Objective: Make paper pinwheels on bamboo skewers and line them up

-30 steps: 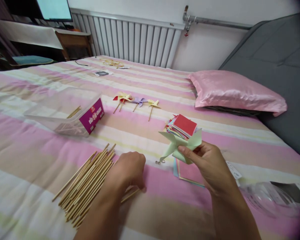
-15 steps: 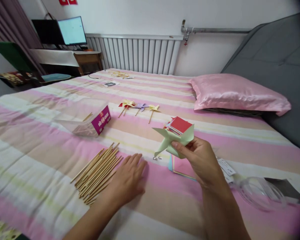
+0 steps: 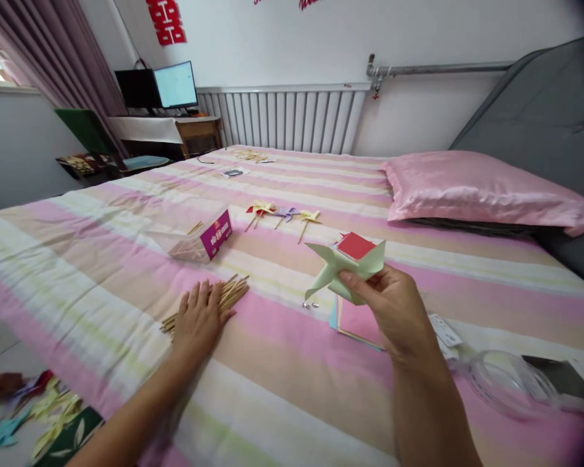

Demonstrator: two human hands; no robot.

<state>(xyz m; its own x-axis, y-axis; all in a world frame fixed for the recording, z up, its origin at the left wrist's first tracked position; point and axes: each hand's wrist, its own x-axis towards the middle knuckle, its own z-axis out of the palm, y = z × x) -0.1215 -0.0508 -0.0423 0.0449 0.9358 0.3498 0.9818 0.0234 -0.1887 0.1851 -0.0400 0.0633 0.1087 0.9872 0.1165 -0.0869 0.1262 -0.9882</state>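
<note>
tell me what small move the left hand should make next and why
Perhaps have the left hand take one of the wooden sticks it rests on: the right hand holds a green paper pinwheel with no stick showing, unlike the purple pinwheel farther off.

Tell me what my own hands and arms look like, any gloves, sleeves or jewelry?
The left hand and the right hand are both bare, without gloves. No sleeves cover the visible forearms. No watch, bracelet or ring shows on the parts in view.
</note>
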